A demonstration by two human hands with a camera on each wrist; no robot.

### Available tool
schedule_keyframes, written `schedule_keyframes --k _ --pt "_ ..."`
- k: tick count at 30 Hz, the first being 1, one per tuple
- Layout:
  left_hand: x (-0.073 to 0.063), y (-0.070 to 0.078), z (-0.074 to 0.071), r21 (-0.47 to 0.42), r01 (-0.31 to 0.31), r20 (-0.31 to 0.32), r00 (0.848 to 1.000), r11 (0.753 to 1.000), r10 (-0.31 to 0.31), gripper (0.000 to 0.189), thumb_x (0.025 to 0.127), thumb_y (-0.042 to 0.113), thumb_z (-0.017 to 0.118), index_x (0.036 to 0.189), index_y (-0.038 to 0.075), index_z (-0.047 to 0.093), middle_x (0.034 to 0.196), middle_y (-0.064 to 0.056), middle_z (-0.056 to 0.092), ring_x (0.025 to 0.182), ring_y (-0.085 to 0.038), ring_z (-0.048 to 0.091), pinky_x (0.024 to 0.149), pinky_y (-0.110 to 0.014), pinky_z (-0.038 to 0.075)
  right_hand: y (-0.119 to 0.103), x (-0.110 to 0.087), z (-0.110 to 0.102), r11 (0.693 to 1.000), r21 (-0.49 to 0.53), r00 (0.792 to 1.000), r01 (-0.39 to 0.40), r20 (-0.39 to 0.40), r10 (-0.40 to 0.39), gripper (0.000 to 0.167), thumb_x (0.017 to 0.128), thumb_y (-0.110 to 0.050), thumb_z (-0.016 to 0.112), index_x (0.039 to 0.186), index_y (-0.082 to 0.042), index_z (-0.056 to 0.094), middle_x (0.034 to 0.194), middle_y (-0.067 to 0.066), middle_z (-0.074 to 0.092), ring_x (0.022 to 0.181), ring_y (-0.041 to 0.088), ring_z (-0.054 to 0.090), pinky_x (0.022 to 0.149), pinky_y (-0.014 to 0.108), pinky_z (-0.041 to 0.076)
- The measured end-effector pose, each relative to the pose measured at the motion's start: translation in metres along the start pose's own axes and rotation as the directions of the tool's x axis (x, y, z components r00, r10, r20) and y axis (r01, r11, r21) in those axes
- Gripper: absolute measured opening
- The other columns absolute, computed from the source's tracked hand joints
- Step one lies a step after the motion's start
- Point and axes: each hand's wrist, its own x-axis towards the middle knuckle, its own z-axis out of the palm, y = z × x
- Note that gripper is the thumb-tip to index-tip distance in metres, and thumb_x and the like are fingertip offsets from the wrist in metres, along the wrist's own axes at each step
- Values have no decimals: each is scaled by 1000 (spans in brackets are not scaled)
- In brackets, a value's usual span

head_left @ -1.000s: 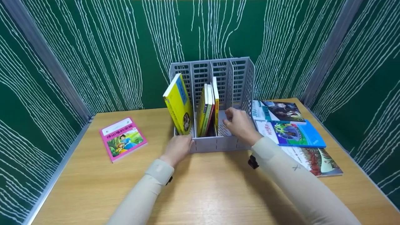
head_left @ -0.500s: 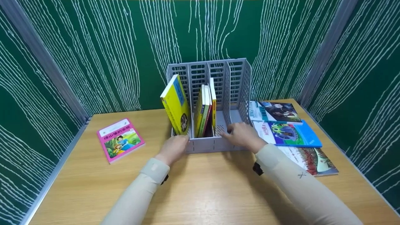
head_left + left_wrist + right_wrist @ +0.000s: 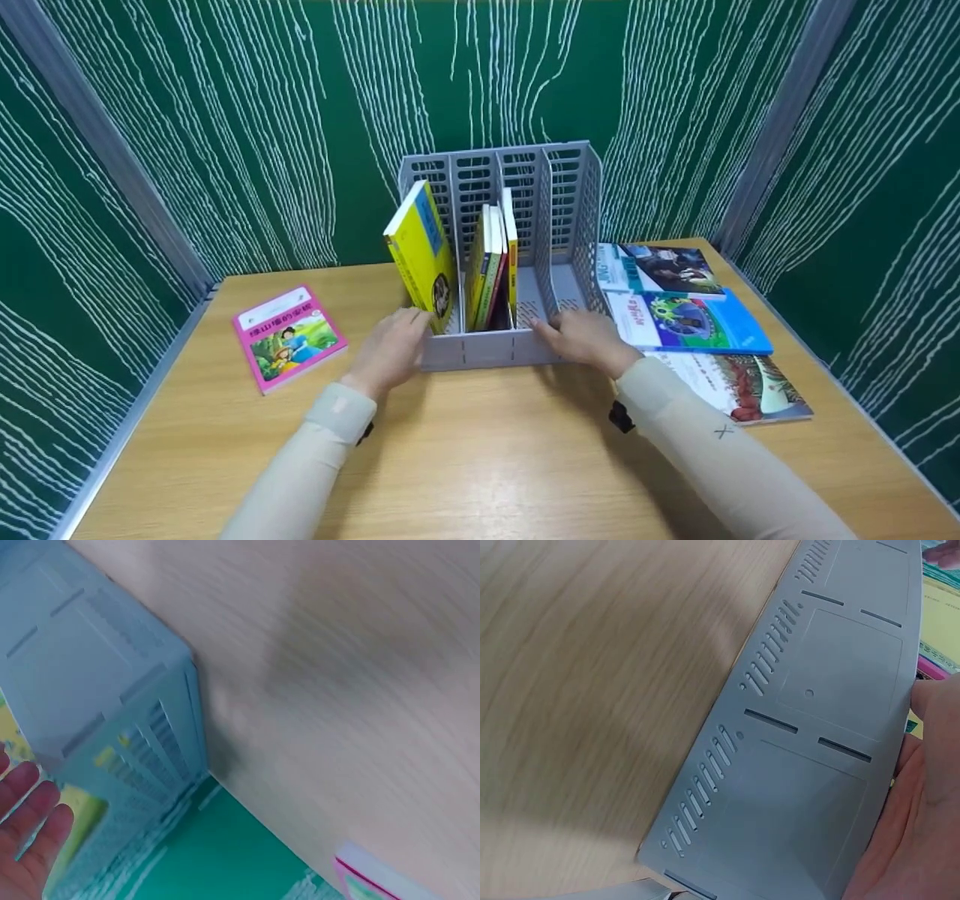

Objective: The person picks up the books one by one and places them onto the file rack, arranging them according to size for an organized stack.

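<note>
A grey plastic book rack (image 3: 480,351) with upright dividers stands on the table. My left hand (image 3: 388,346) is at its front left corner; in the left wrist view the fingers (image 3: 46,821) are extended beside the rack's side wall. My right hand (image 3: 589,339) grips the rack's low front wall at the right, fingers (image 3: 900,810) behind the rim in the right wrist view. A large yellow book (image 3: 429,259) leans left in the leftmost compartment. Several thinner books (image 3: 489,262) stand in the second one, with a slim yellow-spined book (image 3: 513,281) at their right.
A pink-bordered picture book (image 3: 292,337) lies flat at the left. To the right lie a dark-covered book (image 3: 675,266), a blue book (image 3: 705,322) and a red-and-white book (image 3: 757,386), partly overlapping. A green wall with white streaks (image 3: 495,75) closes off the back.
My left hand has slid left along the front wall to the rack's corner. The right hand has come down from inside the rack onto its front wall.
</note>
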Motion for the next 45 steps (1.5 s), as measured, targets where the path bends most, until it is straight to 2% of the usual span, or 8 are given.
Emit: schedule_keyframes --k 8,12,14,19,28,38,42,45 --pt "-24 -45 -13 59 107 -75 992 993 -103 28 99 7 70 124 -4 68 115 -22 74 105 -40 73 97 -54 63 3 -2 4 999 -34 998 33 -52 -34 64 113 -58 39 79 -13 69 71 4 56 70 24 55 63 35 42" --pt "-39 -73 -17 59 298 -89 952 953 -292 25 97 9 68 116 -8 66 105 -28 72 94 -48 72 83 -60 63 3 -3 5 997 -51 995 59 -79 -63 64 114 -57 40 71 -15 62 67 2 53 66 24 53 60 35 39" --pt "-47 -85 -20 12 427 -70 902 904 -425 27 101 11 65 118 -10 63 106 -30 71 97 -50 72 84 -62 62 3 -3 6 997 -46 995 61 -79 -65 63 114 -56 40 71 -16 61 67 2 53 66 23 52 60 34 39" --pt "-64 -109 -29 -25 696 14 718 718 -696 47 107 23 63 131 -16 54 118 -35 66 110 -52 69 95 -64 60 4 -2 8 998 -37 997 46 -66 -49 62 114 -56 40 76 -15 67 70 4 58 68 24 55 63 35 42" --pt "-85 -136 -33 104 873 155 460 477 -875 75 107 46 62 138 -22 51 125 -38 59 110 -48 59 101 -59 57 4 -1 9 999 -32 998 22 -64 -24 64 114 -59 38 82 -14 71 73 6 61 72 26 57 66 37 45" --pt "-93 -122 -45 -44 957 309 285 286 -907 87 104 59 61 144 -17 49 135 -35 45 125 -49 44 114 -59 50 3 -2 11 998 -45 994 36 -103 -40 64 113 -59 39 74 -15 64 70 5 58 67 24 54 61 35 42" --pt "-91 -113 -49 -136 968 367 246 209 -897 86 104 59 62 148 -13 47 139 -34 40 127 -48 42 116 -61 49 3 -3 11 998 -58 994 24 -108 -30 65 113 -59 39 81 -11 70 73 6 61 69 25 56 62 36 45" --pt "-89 -111 -50 -180 963 380 254 198 -889 82 106 54 62 147 -15 47 138 -35 39 124 -47 43 115 -61 49 3 -3 11 998 -51 995 19 -98 -24 70 112 -64 37 88 -10 74 76 7 63 71 25 57 66 38 47"
